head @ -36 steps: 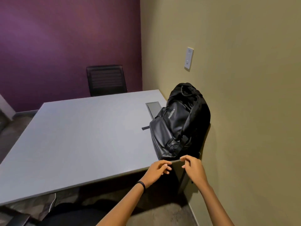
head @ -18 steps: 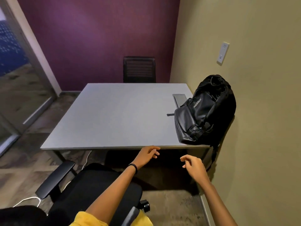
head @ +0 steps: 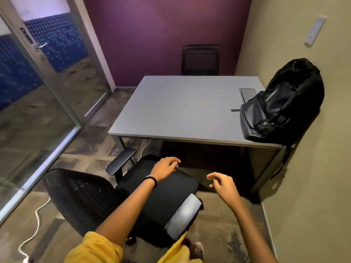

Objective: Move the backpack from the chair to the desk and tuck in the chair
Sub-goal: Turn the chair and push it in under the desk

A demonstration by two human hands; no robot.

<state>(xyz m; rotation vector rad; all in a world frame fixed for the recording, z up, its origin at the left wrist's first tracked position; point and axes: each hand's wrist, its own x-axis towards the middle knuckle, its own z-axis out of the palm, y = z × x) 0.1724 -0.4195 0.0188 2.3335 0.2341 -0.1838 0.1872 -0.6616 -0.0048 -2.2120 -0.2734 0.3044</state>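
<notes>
Backpack [head: 281, 103]: upright on the far right corner of the desk [head: 182, 107], back against the beige wall [head: 311, 168], likely leaned there so as not to topple; one strap hanging over the desk's right edge.
Chair [head: 157, 196]: pulled out from the desk, turned sideways, seat bare, mesh backrest to the left, one armrest toward the desk.
Left hand [head: 164, 168]: over the front of the seat, fingers loosely curled, holding nothing; touching the cushion or just above it, cannot tell.
Right hand [head: 223, 185]: in the air beside the seat, fingers half curled, holding nothing.
Step in hand: bag part seems done; both hands lowered toward the chair, probably to grasp it.
Next move calls for: turning the seat to face the desk, then pushing it under.
Risk: white cable [head: 36, 221] on the floor near the base may snag the casters.
</notes>
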